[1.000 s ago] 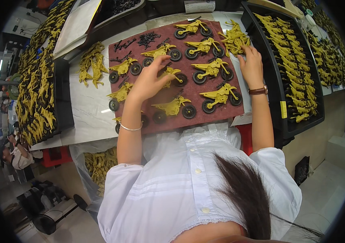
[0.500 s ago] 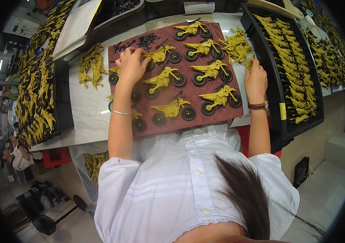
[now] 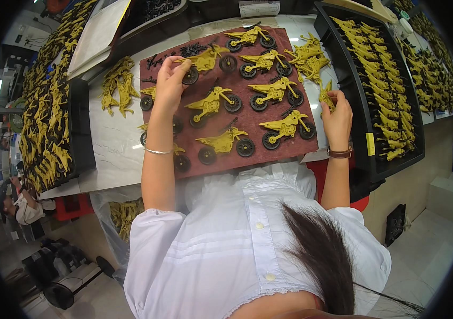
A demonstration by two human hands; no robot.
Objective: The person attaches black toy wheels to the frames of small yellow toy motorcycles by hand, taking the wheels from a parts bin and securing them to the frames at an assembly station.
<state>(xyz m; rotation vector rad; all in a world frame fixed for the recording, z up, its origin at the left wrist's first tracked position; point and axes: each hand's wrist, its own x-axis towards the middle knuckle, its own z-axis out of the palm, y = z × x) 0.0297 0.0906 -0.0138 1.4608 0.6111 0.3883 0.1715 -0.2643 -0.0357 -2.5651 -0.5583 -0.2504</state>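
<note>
A dark red board (image 3: 301, 146) lies on the white table (image 3: 114, 143), carrying several yellow toy motorbikes with black wheels (image 3: 213, 103). My left hand (image 3: 169, 82) reaches to the board's far left part, fingers pinched around a small black part beside a pile of black parts (image 3: 192, 50). My right hand (image 3: 337, 114) is at the board's right edge, holding a yellow motorbike frame (image 3: 326, 97) without wheels. A heap of yellow frames (image 3: 307, 56) lies just beyond that hand.
A long black tray (image 3: 362, 125) full of yellow frames stands at the right. Another black tray (image 3: 75, 133) with yellow frames is on the left. Loose yellow frames (image 3: 117, 85) lie on the table. A bag with yellow pieces (image 3: 122, 215) hangs below the table edge.
My left hand moved from the board's middle to its far left, to the black parts. My right hand came back from the yellow heap toward me, holding a frame.
</note>
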